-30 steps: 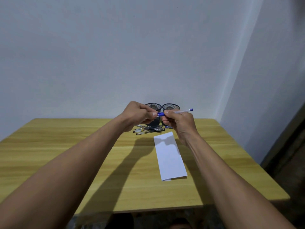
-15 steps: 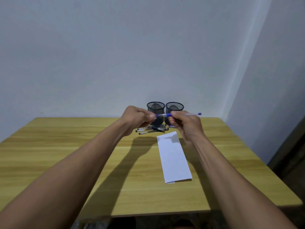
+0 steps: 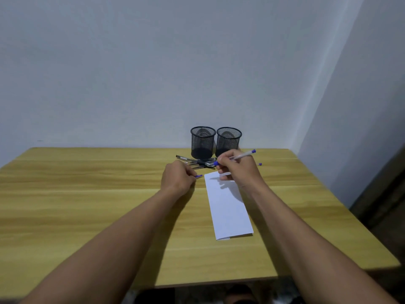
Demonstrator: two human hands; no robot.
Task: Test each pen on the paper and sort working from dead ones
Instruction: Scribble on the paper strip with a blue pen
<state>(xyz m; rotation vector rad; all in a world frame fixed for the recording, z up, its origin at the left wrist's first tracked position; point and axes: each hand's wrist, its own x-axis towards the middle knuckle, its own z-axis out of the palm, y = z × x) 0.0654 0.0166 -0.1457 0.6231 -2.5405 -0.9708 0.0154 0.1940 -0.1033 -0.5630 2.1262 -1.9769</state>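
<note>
My right hand [image 3: 237,170] grips a clear pen with a blue end [image 3: 242,155] over the far end of the folded white paper [image 3: 228,207]. The pen's blue front end points left near my fingers. My left hand [image 3: 178,178] rests on the table just left of the paper, closed on the blue pen cap [image 3: 199,176], whose tip sticks out of my fingers. A pile of several pens [image 3: 195,163] lies behind my hands. Two black mesh cups [image 3: 202,142] [image 3: 228,140] stand side by side at the back; nothing shows inside them.
The wooden table [image 3: 87,205] runs to a near edge at the bottom and a right edge beside the wall corner. One more pen [image 3: 259,164] pokes out to the right of my right hand. White walls stand behind and to the right.
My hands have pulled apart: the cap came off with the left hand, which dropped to the table. The right hand lowered the pen toward the paper's far end.
</note>
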